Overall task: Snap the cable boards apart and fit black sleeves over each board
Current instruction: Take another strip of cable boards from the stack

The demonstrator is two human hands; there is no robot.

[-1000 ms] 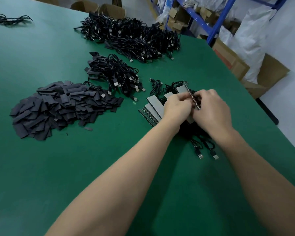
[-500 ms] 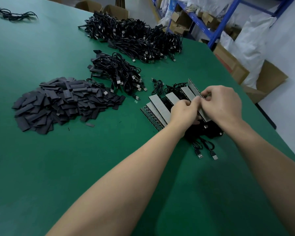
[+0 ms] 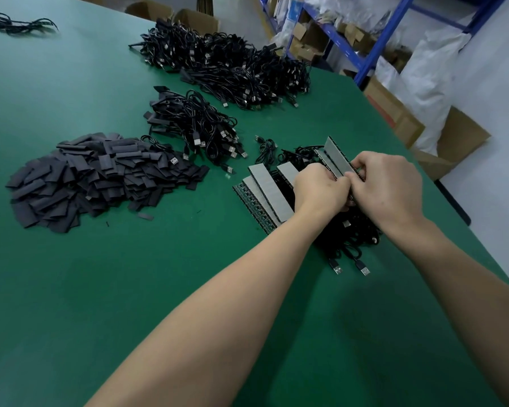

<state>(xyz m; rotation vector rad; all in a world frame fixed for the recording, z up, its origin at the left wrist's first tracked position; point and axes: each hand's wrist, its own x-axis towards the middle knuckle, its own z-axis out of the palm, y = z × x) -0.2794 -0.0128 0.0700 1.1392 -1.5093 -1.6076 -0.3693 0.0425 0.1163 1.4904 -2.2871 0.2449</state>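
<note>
**Both hands pinch one board strip at its near end**

Head view: the left hand (image 3: 321, 190) and right hand (image 3: 385, 186) meet knuckle to knuckle. Their curled fingers pinch the near end of a strip (image 3: 334, 155) that tilts up off the table (image 3: 130, 289), just right of more strips (image 3: 265, 186) lying flat. The strip looks thin, stiff and light, and probably brittle along its scored lines. Gripping its edges close on either side of a break line should snap it cleanly. The sleeves (image 3: 100, 177), piled well to the left, look soft and flat. The fingertips and the break line are hidden behind the hands. The cables (image 3: 350, 245) beneath are a dark tangle, so which cable joins which board cannot be told.
</note>
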